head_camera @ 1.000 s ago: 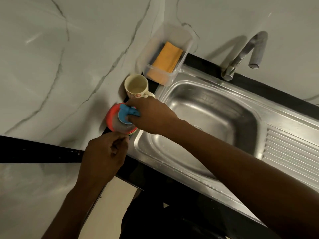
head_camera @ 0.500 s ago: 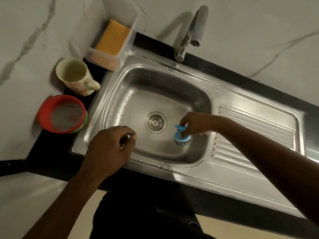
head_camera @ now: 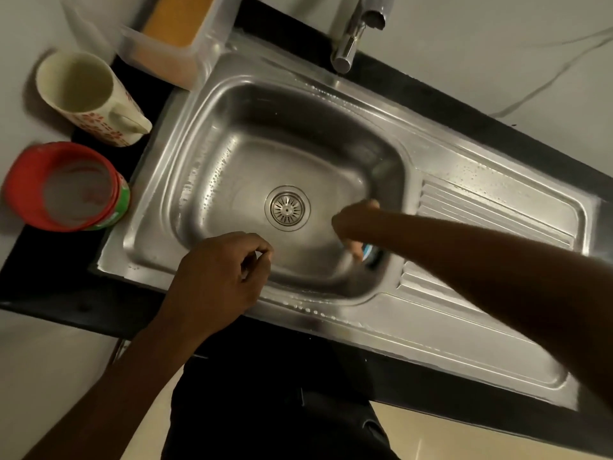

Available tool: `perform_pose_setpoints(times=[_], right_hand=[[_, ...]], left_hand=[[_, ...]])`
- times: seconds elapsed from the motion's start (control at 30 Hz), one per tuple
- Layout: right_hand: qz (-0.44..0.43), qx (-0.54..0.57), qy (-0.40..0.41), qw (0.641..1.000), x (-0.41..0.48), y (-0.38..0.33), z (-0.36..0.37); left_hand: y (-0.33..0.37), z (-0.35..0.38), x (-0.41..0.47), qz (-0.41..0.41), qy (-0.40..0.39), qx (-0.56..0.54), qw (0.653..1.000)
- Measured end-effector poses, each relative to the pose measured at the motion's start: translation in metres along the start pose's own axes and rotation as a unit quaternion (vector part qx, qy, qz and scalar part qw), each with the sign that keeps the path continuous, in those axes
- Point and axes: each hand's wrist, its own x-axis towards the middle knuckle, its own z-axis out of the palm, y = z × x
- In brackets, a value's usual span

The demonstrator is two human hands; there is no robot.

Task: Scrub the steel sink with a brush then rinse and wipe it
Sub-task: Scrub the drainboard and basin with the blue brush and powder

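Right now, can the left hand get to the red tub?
Probably yes. The left hand seems to hold nothing and hovers over the sink at its near rim; the red tub stands open on the counter to its left, with nothing between.

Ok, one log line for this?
step: scrub | right hand: grips blue brush in sink, right wall | left hand: empty, over front rim
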Motion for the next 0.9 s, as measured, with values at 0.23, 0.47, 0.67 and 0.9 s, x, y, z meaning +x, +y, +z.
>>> perform_pose_setpoints(times=[0.23, 0.47, 0.67, 0.9], right_hand=[[0.071, -0.039, 0.114, 0.99, -0.006, 0.042, -0.028], [-0.051, -0.088, -0.183, 0.978, -0.006, 0.006, -0.02], [0.101, -0.037, 0.184, 0.977, -0.007, 0.057, -0.023], [-0.042, 0.119, -0.183, 0.975, 0.01, -0.01, 0.007]], left_hand=[[0.005, 0.008, 0.0, -0.011, -0.012, 0.014, 1.0], [0.011, 0.013, 0.007, -0.002, -0.015, 0.006, 1.0], [0.013, 0.013, 0.009, -0.01, -0.005, 0.011, 1.0], [0.005, 0.009, 0.005, -0.006, 0.0, 0.003, 1.0]])
